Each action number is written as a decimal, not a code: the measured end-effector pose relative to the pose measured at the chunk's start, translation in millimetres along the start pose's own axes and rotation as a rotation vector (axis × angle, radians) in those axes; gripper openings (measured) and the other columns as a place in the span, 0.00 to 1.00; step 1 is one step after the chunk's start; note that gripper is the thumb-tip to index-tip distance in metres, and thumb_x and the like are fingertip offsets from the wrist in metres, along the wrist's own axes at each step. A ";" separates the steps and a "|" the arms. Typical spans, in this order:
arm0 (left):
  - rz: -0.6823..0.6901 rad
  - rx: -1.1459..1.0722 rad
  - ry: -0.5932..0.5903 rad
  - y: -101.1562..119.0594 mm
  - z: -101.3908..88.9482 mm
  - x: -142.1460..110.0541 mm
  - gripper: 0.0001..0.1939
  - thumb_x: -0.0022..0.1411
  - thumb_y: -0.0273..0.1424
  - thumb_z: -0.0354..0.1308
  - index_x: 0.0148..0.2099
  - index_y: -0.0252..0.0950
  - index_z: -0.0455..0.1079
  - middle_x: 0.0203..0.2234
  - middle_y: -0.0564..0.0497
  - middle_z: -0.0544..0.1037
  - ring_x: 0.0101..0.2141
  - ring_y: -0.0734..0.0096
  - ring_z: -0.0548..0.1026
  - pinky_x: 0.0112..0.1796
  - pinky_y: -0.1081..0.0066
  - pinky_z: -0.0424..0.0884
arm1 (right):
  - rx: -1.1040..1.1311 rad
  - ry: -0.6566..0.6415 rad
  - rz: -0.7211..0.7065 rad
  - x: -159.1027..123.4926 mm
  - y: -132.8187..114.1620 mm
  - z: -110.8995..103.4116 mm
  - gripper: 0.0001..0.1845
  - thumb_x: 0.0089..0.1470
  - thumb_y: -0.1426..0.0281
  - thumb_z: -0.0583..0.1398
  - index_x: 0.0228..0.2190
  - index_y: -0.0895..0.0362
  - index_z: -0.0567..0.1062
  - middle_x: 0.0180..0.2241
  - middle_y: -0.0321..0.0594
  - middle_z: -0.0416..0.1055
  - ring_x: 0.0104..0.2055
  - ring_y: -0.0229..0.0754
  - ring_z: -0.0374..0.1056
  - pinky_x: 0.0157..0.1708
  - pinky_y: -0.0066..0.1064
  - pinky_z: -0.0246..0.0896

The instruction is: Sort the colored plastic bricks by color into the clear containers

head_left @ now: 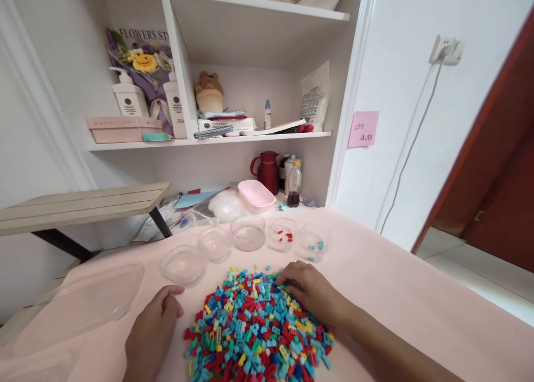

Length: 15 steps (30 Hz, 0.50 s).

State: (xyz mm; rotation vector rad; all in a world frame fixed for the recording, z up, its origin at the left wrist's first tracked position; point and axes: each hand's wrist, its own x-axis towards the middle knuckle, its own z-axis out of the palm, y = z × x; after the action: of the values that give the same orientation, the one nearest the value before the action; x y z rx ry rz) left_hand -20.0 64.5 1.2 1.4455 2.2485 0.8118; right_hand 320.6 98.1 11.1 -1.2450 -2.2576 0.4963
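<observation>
A wide heap of small toy building bricks (254, 326) in red, blue, turquoise, yellow and green covers the middle of the table. My right hand (306, 287) rests on the heap's upper right edge, its fingers bent down among the bricks. Whatever is at those fingertips is hidden. Left of the heap, my left hand (156, 326) lies on the table with its fingers loosely curled in and no brick visible in it. Beyond my right hand stand a clear bowl with a few red bricks (280, 249) and another clear bowl with several turquoise bricks (311, 258).
More clear bowls, including a round one (247, 246) and a wider one (183, 275), curve along behind the heap. A large clear tray (95, 309) lies at left. Behind are a pink basin (256, 196), a red jug (267, 173), a bottle (294, 184) and a wooden bench (83, 204).
</observation>
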 end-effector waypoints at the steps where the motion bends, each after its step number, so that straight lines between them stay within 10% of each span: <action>1: -0.004 0.001 0.001 0.5 -0.2 -0.4 0.15 0.58 0.35 0.44 0.43 0.46 0.68 0.27 0.59 0.78 0.29 0.68 0.75 0.29 0.73 0.64 | 0.013 0.002 0.005 0.0 -0.2 0.4 0.15 0.51 0.76 0.57 0.38 0.49 0.78 0.39 0.37 0.76 0.44 0.44 0.67 0.45 0.34 0.60; 15: -0.001 -0.006 0.022 1.9 0.2 -6.6 0.15 0.60 0.34 0.42 0.43 0.46 0.68 0.28 0.59 0.78 0.30 0.69 0.76 0.29 0.73 0.63 | 0.022 -0.006 0.014 2.6 1.6 5.0 0.16 0.49 0.75 0.57 0.37 0.49 0.79 0.37 0.39 0.75 0.42 0.45 0.67 0.44 0.35 0.60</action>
State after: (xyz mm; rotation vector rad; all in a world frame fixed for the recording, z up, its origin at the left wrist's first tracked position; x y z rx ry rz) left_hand -15.7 59.1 2.0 1.4398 2.2608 0.8372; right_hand 317.6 100.8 6.9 -1.2509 -2.2443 0.5296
